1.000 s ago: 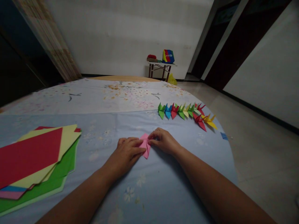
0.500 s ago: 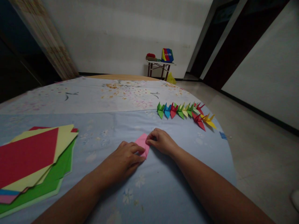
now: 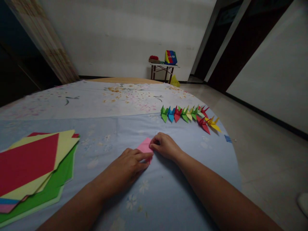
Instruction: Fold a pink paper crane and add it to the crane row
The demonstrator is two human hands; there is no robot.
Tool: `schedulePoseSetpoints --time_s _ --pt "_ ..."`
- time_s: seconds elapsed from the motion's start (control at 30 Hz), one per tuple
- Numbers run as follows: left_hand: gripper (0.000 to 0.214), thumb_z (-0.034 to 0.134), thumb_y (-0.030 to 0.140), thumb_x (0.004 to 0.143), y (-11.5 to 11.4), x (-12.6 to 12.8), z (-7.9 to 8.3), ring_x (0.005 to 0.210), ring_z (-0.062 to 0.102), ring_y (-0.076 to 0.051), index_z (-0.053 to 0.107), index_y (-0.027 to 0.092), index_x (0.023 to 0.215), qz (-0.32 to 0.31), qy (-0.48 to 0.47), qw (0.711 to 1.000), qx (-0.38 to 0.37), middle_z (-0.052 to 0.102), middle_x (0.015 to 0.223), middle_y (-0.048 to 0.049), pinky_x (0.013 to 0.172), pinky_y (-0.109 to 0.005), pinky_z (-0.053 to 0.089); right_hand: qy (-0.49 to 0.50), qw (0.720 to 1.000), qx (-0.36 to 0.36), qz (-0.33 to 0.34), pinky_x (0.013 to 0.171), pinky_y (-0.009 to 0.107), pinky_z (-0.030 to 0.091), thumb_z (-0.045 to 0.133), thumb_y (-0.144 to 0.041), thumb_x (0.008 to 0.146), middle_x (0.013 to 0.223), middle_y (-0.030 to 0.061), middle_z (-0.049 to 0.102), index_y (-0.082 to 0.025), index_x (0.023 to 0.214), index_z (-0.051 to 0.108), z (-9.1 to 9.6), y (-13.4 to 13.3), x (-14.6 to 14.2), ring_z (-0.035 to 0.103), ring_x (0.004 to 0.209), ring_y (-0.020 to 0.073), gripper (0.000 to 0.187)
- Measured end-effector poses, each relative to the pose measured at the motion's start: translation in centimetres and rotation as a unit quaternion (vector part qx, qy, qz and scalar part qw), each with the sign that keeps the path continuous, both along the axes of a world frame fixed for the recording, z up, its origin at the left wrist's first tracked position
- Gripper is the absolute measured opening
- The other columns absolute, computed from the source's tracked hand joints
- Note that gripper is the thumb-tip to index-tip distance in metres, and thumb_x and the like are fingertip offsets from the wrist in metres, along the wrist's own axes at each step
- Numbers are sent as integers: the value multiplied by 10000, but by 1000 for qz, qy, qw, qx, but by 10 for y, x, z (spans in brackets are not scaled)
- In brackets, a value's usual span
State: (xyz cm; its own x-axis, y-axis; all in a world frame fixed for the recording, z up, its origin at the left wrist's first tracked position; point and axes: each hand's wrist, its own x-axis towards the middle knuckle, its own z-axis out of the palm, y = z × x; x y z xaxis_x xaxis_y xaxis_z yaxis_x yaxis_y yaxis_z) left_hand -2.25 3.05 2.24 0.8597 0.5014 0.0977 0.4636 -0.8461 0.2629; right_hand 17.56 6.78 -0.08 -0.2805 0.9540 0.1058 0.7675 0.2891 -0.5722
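A small piece of folded pink origami paper [image 3: 145, 145] lies on the blue part of the tablecloth, in front of me. My left hand [image 3: 131, 163] holds its near left side, with the index finger stretched across the paper and the thumb close to its lower tip. At the paper's right edge, my right hand [image 3: 165, 145] pinches it between thumb and bent fingers. The fingers cover part of the folds, so the lower creases are hidden.
A stack of coloured paper sheets [image 3: 29, 160] lies at the left. Several folded paper cranes [image 3: 177, 114] stand in a row at the back right. A blue clip [image 3: 228, 139] grips the cloth at the table's right edge. Against the wall stands a small table [image 3: 163, 65].
My left index finger has slid right across the pink paper towards its right edge. The right hand keeps its pinch. The whole view has shifted slightly.
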Motion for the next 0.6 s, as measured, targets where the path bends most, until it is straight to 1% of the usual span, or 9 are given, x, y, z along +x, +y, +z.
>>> schedulePoseSetpoints --time_s 0.13,0.27,0.43,0.6 --pt "282 416 209 903 2 1 0 1035 525 -212 578 274 1124 -14 8 1000 -6 614 1184 -15 846 -364 348 -7 1000 2 -1 638 222 360 620 -250 743 756 10 573 -189 767 670 -1 1 1 517 711 117 83" --pt "283 427 191 893 2 2 1 1006 534 -207 593 279 1104 -13 -3 1000 -21 629 1158 -6 839 -356 350 -4 1000 1 0 643 227 365 613 -242 745 768 13 580 -194 770 670 -1 1 1 521 719 122 79" --pt "282 403 196 899 1 2 6 980 531 -200 613 271 1071 -16 -20 999 -47 635 1148 -10 832 -351 365 -7 1000 2 0 643 228 361 614 -243 746 769 12 579 -192 781 669 -1 1 0 520 719 121 83" --pt "288 457 124 826 4 0 4 1033 493 -196 638 252 1010 7 -55 994 -93 634 1143 -6 902 -372 357 -4 1000 23 10 637 227 354 611 -243 749 754 11 570 -182 777 660 -4 0 1 511 709 118 83"
